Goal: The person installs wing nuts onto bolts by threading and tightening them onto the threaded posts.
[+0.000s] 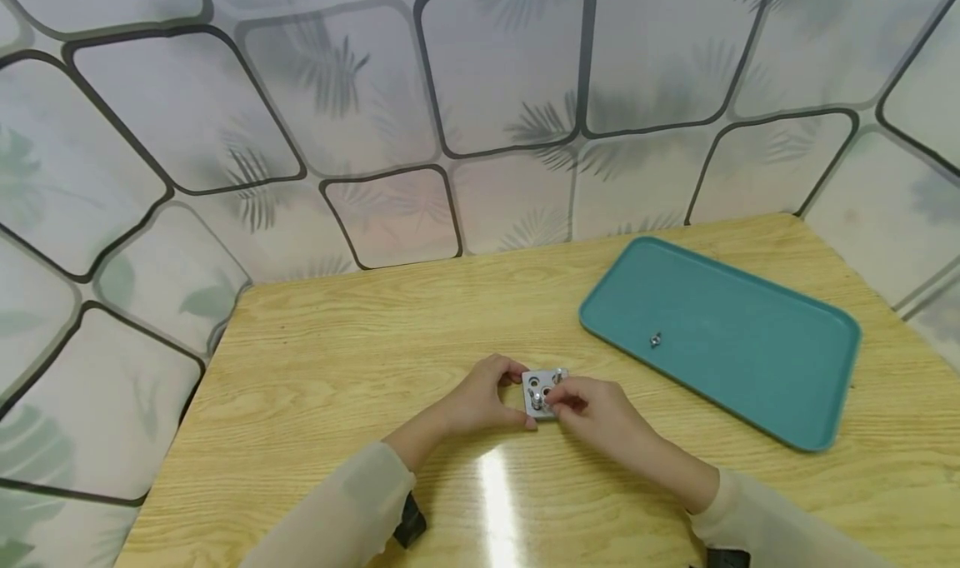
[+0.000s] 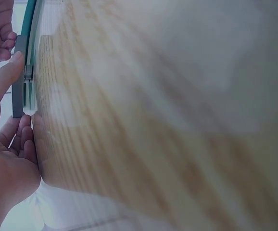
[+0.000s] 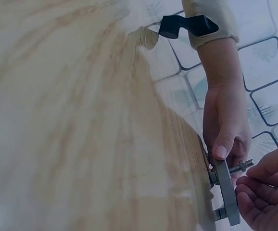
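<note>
A small grey metal plate with holes point(image 1: 533, 382) is held level, its left edge between the thumb and fingers of my left hand point(image 1: 480, 397). A bolt with a wing nut point(image 1: 537, 399) stands up from its near left part, and another bolt point(image 1: 559, 374) rises at the far right corner. The fingertips of my right hand point(image 1: 600, 410) pinch at the wing nut from the right. Threaded bolt point(image 3: 242, 166) shows above the plate point(image 3: 228, 197) in the right wrist view. Bolt heads point(image 3: 220, 213) stick out underneath. My right fingers partly hide the plate's right side.
A teal tray point(image 1: 735, 343) lies on the wooden table point(image 1: 360, 351) to the right, with one small metal wing nut point(image 1: 656, 340) near its left edge. Patterned curtain point(image 1: 510, 201) hangs behind and beside the table.
</note>
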Available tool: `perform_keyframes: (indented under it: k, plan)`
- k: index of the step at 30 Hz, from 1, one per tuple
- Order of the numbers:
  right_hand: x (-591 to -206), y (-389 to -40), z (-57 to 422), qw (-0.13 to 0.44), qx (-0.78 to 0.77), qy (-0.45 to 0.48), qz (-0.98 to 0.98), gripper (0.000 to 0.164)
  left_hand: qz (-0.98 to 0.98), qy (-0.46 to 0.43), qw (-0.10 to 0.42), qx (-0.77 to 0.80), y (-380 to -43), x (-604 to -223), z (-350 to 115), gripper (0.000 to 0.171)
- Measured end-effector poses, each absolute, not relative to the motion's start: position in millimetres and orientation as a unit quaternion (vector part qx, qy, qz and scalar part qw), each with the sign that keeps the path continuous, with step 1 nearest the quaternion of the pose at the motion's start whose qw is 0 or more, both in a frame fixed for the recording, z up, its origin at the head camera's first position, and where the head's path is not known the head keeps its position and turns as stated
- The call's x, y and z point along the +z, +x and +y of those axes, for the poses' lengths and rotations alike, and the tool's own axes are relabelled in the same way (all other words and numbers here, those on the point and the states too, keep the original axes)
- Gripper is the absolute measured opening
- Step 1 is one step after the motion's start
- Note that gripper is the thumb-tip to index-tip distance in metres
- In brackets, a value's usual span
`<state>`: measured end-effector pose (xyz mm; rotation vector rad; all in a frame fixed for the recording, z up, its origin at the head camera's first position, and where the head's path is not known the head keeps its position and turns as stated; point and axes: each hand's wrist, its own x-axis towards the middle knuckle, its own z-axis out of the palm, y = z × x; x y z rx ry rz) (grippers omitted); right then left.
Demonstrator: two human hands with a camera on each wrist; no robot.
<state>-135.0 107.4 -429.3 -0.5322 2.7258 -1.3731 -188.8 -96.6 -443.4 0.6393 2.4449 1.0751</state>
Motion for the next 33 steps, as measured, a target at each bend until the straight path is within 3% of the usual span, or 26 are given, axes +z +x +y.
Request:
perform_keyframes:
  k: [8,18,33]
  plan:
    - [-428.8,-138.3,104.1,0.023,-0.455,-0.153,0.877,0.010,0.870,0.234,0.195,0.388,-188.9,-443.7,-96.6,0.064]
    - [-427.9,-141.4,99.2,0.044,-0.474,-0.145,0.868,0.023,0.862,0.237,0.201,0.401,-187.9,-441.3,-97.7,0.063]
    - [-428.2,-138.7,103.2,0.036,-0.468,-0.152,0.870,0.013,0.867,0.232,0.197,0.394,-188.3,-442.5,-96.6,0.064]
